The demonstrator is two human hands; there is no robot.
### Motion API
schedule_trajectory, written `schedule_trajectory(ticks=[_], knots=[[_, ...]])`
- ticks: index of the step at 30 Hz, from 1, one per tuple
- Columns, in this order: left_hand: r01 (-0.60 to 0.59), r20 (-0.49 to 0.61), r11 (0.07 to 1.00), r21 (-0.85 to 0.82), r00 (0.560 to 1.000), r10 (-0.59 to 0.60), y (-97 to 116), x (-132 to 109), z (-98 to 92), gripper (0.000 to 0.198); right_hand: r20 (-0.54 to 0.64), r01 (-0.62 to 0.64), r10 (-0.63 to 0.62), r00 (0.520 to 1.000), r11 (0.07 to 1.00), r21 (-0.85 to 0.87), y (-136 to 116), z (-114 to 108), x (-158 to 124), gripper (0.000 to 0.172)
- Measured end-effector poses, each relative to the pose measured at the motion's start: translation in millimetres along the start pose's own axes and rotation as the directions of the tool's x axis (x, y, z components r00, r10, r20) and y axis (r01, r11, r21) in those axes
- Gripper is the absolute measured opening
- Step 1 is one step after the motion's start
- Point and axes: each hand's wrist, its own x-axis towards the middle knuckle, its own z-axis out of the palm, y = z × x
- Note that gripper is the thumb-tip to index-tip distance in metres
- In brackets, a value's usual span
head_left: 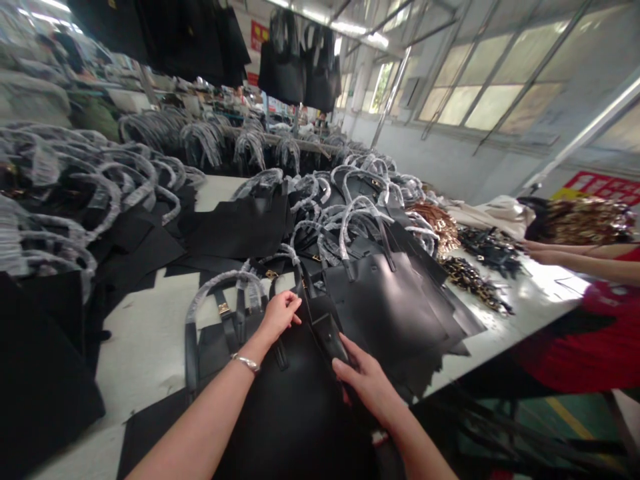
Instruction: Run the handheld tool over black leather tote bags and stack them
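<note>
Currently | right grip [361, 373] clasping black object [329, 333] | left grip [283, 312]: hold unclear | black panel [295, 407] beneath both

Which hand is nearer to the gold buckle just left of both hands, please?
Left. The left hand is a little to the right of the gold buckle, not touching it; the right hand is farther right and lower in the picture, holding a black object.
</note>
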Motion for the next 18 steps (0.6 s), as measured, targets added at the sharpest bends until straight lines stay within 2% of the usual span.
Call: schedule_trajectory(ticks=[4, 7, 10, 14, 18], knots=[[0.014, 0.045, 0.990, -0.138, 0.999, -0.008, -1, 0, -2.7, 0.014, 0.118, -0.011, 0.007, 0.993, 0.999, 0.032, -30, 2, 23, 0.072], [0.022, 0.027, 0.979, -0.200, 0.999, -0.017, -5, 4, -5.8, 0.019, 0.162, -0.049, 0.041, 0.986, 0.998, 0.045, -42, 6, 38, 0.067], [0.022, 0.003, 0.974, -0.227, 1.000, -0.022, -8, 6, -8.0, 0.021, 0.124, -0.014, 0.007, 0.992, 0.999, 0.052, -44, 10, 43, 0.068], [0.016, 0.025, 0.980, -0.199, 1.000, -0.011, -11, 7, -6.7, 0.019, 0.140, -0.004, 0.003, 0.990, 1.000, 0.004, -40, 16, 46, 0.065], [-0.048, 0.035, 0.996, -0.081, 0.998, 0.050, -17, 9, -1.7, 0.013, -0.028, 0.074, -0.075, 0.997, 0.997, -0.036, -44, 17, 51, 0.067]])
